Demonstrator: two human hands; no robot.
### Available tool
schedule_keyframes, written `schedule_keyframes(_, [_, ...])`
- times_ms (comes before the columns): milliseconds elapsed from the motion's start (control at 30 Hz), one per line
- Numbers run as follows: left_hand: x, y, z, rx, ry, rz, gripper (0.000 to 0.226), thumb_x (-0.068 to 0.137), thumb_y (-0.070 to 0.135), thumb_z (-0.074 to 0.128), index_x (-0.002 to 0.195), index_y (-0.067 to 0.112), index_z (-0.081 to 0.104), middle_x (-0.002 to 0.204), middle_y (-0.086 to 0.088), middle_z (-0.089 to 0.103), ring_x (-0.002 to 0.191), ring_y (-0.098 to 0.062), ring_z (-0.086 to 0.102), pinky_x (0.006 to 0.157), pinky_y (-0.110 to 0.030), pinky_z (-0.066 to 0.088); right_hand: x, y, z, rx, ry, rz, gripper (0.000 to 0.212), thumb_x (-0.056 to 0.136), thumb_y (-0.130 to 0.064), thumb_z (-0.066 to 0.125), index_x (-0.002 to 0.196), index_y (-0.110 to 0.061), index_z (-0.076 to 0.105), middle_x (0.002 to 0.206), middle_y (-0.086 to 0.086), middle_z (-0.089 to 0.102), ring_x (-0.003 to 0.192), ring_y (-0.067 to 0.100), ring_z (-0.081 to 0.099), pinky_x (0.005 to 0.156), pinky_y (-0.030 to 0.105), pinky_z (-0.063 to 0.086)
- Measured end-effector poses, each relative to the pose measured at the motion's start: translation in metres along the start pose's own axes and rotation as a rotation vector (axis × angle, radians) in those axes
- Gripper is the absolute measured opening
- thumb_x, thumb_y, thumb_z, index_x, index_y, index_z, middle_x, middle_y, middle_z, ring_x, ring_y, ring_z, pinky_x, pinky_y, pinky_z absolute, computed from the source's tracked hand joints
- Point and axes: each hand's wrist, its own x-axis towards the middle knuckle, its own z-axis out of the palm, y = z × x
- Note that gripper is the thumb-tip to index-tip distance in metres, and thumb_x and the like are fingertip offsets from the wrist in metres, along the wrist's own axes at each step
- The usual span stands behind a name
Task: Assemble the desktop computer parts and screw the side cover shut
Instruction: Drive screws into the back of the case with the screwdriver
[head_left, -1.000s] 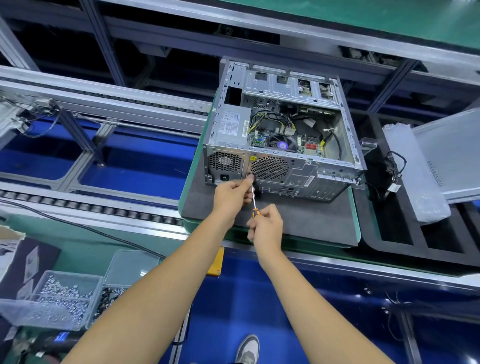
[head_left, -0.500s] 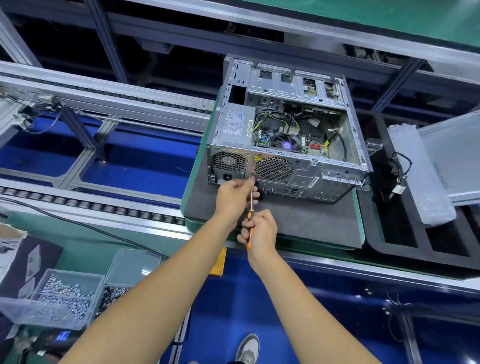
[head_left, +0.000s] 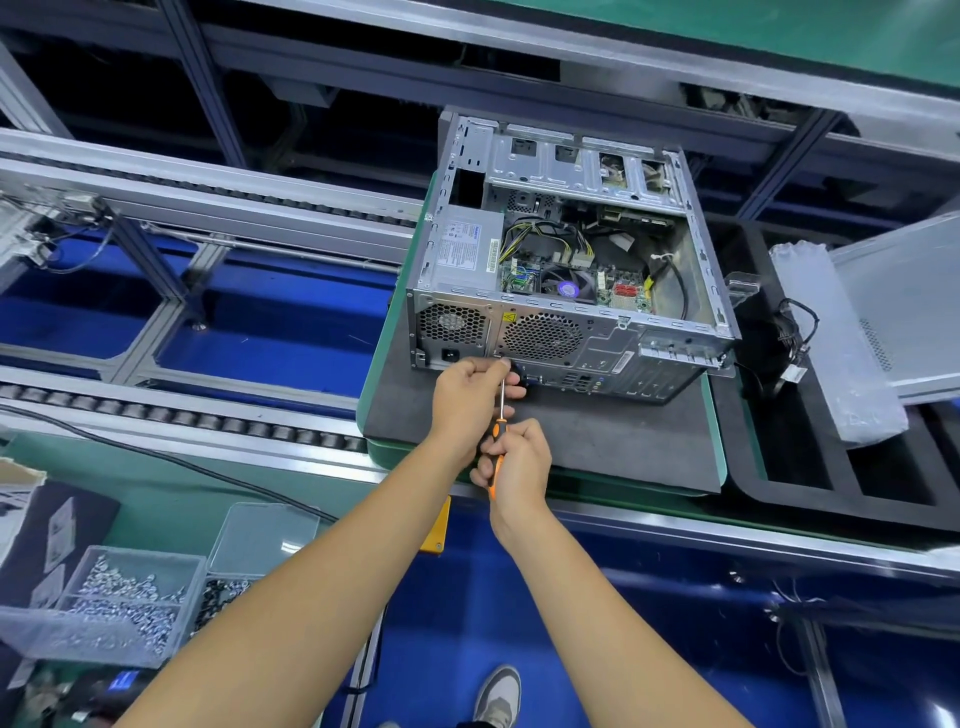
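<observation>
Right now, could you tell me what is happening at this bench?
A person is working a screwdriver at the back panel of an open computer case lying on a dark mat. The right hand grips the orange handle; the left hand pinches the shaft near the tip. The side cover lies apart on the right, not yet fitted.

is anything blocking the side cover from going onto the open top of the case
Nothing visible lies across the opening of the case; only cables and boards sit inside, below the rim. The side cover lies apart to the right. Both hands work at the rear panel, below the opening.
</observation>
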Motion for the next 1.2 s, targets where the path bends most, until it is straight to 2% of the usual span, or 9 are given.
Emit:
schedule_keyframes(100, [-0.002,0.000,0.000,-0.010,0.032,0.034,0.015,0.096,0.023,0.067,0.099,0.009,0.066,0.080,-0.002,0.077,0.076,-0.017,0.076,0.049,-0.025,0.053,-0.001,-0.002,0.001,-0.025,-0.006,-0.012,0.025,0.075,0.013,0.038,0.071,-0.012,0.041,0.060,0.005,0.053,0.042,0.016,0.039,0.042,0.024,0.030])
schedule_keyframes(300, [-0.002,0.006,0.002,-0.019,0.011,-0.020,0.013,0.099,0.022,0.064,0.098,0.009,0.066,0.077,0.001,0.076,0.071,-0.013,0.075,0.048,-0.022,0.051,0.000,-0.003,0.002,-0.052,0.019,-0.029,0.024,0.079,0.013,0.039,0.076,-0.010,0.043,0.062,0.008,0.053,0.044,0.016,0.041,0.043,0.025,0.032])
schedule_keyframes(467, [-0.001,0.008,-0.003,-0.034,-0.037,-0.107,0.017,0.098,0.027,0.066,0.101,0.010,0.068,0.082,-0.002,0.078,0.076,-0.014,0.076,0.054,-0.023,0.055,-0.006,0.003,0.005,-0.093,0.090,-0.104,0.015,0.091,0.006,0.053,0.086,-0.007,0.054,0.063,0.008,0.061,0.048,0.015,0.053,0.044,0.027,0.041])
schedule_keyframes(633, [0.001,0.012,-0.010,0.177,-0.049,-0.054,0.016,0.091,0.030,0.076,0.091,0.013,0.075,0.083,-0.001,0.078,0.071,-0.011,0.073,0.053,-0.027,0.055,-0.008,0.005,0.003,-0.129,0.151,-0.165,0.007,0.094,-0.001,0.061,0.095,-0.008,0.061,0.069,0.003,0.072,0.052,0.012,0.061,0.046,0.025,0.046])
schedule_keyframes(800, [0.003,0.023,-0.010,0.130,-0.106,-0.121,0.012,0.098,0.019,0.068,0.092,0.009,0.069,0.077,-0.002,0.076,0.063,-0.009,0.072,0.053,-0.024,0.057,-0.006,-0.001,0.001,0.011,-0.017,0.068,0.007,0.092,-0.014,0.053,0.098,-0.009,0.053,0.071,0.008,0.064,0.047,0.015,0.052,0.042,0.025,0.037])
schedule_keyframes(933, [0.002,0.025,-0.009,0.096,-0.115,-0.150,0.012,0.102,0.017,0.061,0.096,0.008,0.066,0.082,-0.006,0.074,0.064,-0.010,0.072,0.052,-0.024,0.057,-0.010,0.004,-0.005,-0.025,-0.120,0.224,0.030,0.096,-0.030,0.045,0.089,-0.008,0.064,0.063,0.007,0.064,0.042,0.016,0.049,0.042,0.023,0.035])
schedule_keyframes(1000, [0.002,0.025,-0.008,0.085,-0.119,-0.161,0.013,0.103,0.016,0.058,0.099,0.007,0.066,0.084,-0.006,0.075,0.065,-0.011,0.073,0.052,-0.026,0.058,-0.010,0.006,-0.008,-0.020,-0.106,0.203,0.026,0.097,-0.025,0.046,0.091,-0.007,0.064,0.063,0.006,0.063,0.042,0.015,0.047,0.041,0.023,0.034])
schedule_keyframes(1100, [0.002,0.023,-0.005,0.053,-0.112,-0.175,0.015,0.105,0.014,0.055,0.097,0.006,0.065,0.084,-0.007,0.075,0.066,-0.011,0.074,0.051,-0.028,0.059,-0.008,0.005,-0.006,-0.091,-0.037,0.067,0.005,0.094,-0.014,0.054,0.094,-0.011,0.049,0.065,0.004,0.055,0.042,0.012,0.039,0.040,0.024,0.028])
schedule_keyframes(1200, [0.003,0.023,-0.003,0.057,-0.102,-0.173,0.019,0.106,0.014,0.053,0.094,0.007,0.065,0.083,-0.007,0.073,0.062,-0.009,0.072,0.052,-0.028,0.059,-0.009,0.006,-0.001,-0.190,0.053,-0.036,0.009,0.093,-0.006,0.056,0.093,-0.010,0.048,0.068,0.006,0.057,0.040,0.009,0.040,0.038,0.022,0.031])
